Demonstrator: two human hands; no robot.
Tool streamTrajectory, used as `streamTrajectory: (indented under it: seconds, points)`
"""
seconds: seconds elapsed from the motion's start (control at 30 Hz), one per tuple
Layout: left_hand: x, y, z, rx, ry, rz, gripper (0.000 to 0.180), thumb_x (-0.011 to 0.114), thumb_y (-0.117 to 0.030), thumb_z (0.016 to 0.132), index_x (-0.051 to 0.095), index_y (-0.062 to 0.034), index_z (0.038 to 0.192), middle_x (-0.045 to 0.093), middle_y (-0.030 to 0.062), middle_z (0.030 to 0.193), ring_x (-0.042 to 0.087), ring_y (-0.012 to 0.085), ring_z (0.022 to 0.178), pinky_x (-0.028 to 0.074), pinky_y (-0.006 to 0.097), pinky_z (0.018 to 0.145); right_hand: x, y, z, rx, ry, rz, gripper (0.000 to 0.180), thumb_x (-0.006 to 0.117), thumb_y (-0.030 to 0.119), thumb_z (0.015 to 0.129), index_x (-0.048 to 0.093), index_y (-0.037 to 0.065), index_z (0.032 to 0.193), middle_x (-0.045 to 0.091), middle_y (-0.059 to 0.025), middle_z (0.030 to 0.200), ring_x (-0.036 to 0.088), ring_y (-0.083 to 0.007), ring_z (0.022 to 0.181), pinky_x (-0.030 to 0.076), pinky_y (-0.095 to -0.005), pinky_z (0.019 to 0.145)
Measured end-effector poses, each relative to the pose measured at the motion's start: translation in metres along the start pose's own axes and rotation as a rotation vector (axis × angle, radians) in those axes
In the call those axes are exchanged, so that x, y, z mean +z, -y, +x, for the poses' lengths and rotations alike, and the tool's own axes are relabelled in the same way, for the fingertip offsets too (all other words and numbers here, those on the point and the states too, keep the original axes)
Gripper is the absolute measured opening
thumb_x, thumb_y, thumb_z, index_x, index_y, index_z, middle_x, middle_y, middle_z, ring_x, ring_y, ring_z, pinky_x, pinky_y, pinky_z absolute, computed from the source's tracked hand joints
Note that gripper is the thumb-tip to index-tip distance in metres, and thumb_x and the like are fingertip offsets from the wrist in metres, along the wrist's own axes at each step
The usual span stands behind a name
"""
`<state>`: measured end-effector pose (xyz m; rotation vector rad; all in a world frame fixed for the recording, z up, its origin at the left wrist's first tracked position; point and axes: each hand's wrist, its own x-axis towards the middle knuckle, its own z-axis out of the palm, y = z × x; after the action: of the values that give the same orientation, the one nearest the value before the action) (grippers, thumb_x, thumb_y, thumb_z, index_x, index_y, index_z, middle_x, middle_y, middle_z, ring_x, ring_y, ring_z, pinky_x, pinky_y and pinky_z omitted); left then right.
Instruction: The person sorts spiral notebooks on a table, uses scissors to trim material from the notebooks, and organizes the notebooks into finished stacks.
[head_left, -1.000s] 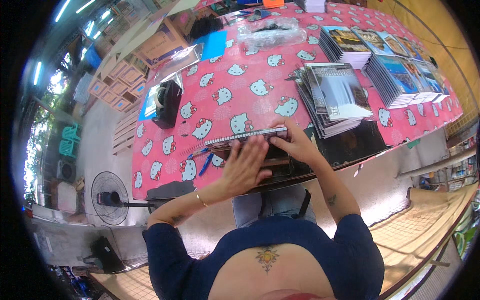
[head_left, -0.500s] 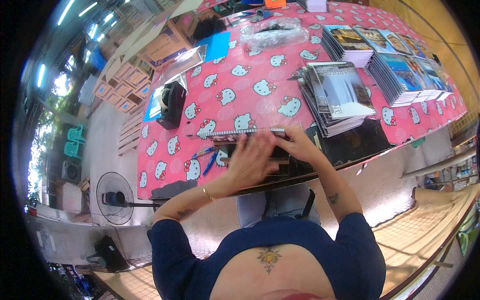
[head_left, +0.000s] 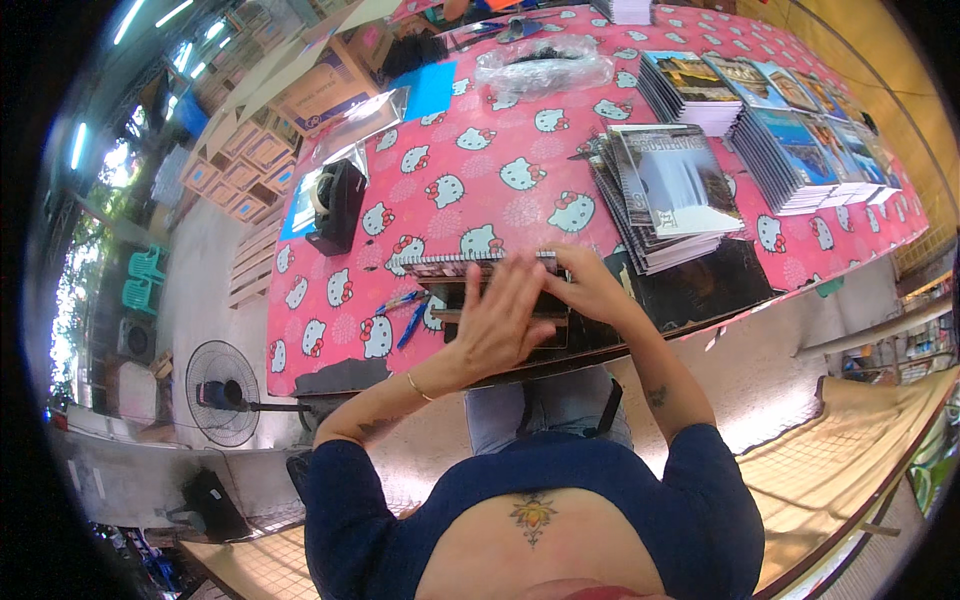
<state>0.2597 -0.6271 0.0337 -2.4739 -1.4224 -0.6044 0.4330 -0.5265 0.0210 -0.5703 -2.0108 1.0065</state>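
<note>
A spiral notebook (head_left: 440, 268) is in front of me near the table's front edge, its wire binding running along the far side. My left hand (head_left: 505, 318) lies over its middle, fingers stretched out and flat. With the thumb on the near side, my right hand (head_left: 590, 285) grips the notebook's right end; some of its fingers are hidden. Beneath the hands are dark pieces and a brown strip (head_left: 447, 315), partly covered. To the right stands an uneven stack of spiral notebooks (head_left: 685, 180) with a waterfall cover.
Blue pens (head_left: 411, 325) lie left of the notebook. Farther left is a black tape dispenser (head_left: 337, 210). Piles of picture-covered notebooks (head_left: 795, 150) fill the far right. A clear plastic bag (head_left: 545, 68) lies at the back. A fan (head_left: 222, 392) stands left of the table.
My left hand, blurred before, now shows clearly with fingers flat over the notebook. My right hand keeps its place at the right end. The whole view has shifted slightly.
</note>
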Motion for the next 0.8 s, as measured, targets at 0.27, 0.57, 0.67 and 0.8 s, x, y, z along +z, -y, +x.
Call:
streamTrajectory:
  seconds: [0.27, 0.57, 0.67, 0.8]
  points:
    - [-0.022, 0.024, 0.044, -0.090, -0.146, -0.146, 0.018, 0.062, -0.022, 0.089, 0.064, -0.0102, 0.103, 0.067, 0.0038, 0.100, 0.061, 0.0229, 0.103, 0.014, 0.061, 0.110, -0.046, 0.023, 0.014, 0.154, 0.127, 0.038, 0.020, 0.065, 0.013, 0.089, 0.068, -0.001, 0.101, 0.068, -0.0057, 0.086, 0.060, -0.0087, 0.078, 0.049, -0.0260, 0.072]
    - [-0.023, 0.022, 0.041, -0.088, -0.230, -0.190, 0.017, 0.066, -0.020, 0.086, 0.064, -0.0108, 0.101, 0.067, 0.0017, 0.093, 0.063, 0.0205, 0.094, 0.018, 0.055, 0.110, -0.056, 0.027, 0.026, 0.225, 0.250, 0.181, 0.017, 0.069, 0.015, 0.085, 0.066, -0.001, 0.090, 0.064, -0.0042, 0.075, 0.060, -0.0080, 0.072, 0.049, -0.0251, 0.067]
    - [-0.022, 0.022, 0.042, -0.081, -0.180, -0.208, 0.024, 0.068, -0.021, 0.084, 0.061, -0.0101, 0.105, 0.065, 0.0046, 0.095, 0.061, 0.0221, 0.093, 0.031, 0.049, 0.102, -0.044, 0.023, 0.023, 0.111, 0.114, 0.030, 0.016, 0.070, 0.014, 0.080, 0.063, 0.000, 0.085, 0.062, -0.0066, 0.074, 0.061, -0.0135, 0.070, 0.049, -0.0268, 0.066]
    - [-0.022, 0.008, 0.042, -0.122, -0.107, -0.044, 0.033, 0.069, -0.023, 0.081, 0.059, -0.0091, 0.109, 0.062, 0.0079, 0.101, 0.057, 0.0255, 0.096, 0.039, 0.043, 0.090, -0.015, 0.031, 0.018, -0.008, -0.248, -0.433, 0.016, 0.069, 0.013, 0.074, 0.059, 0.002, 0.078, 0.059, -0.0113, 0.072, 0.062, -0.0271, 0.069, 0.051, -0.0318, 0.065]
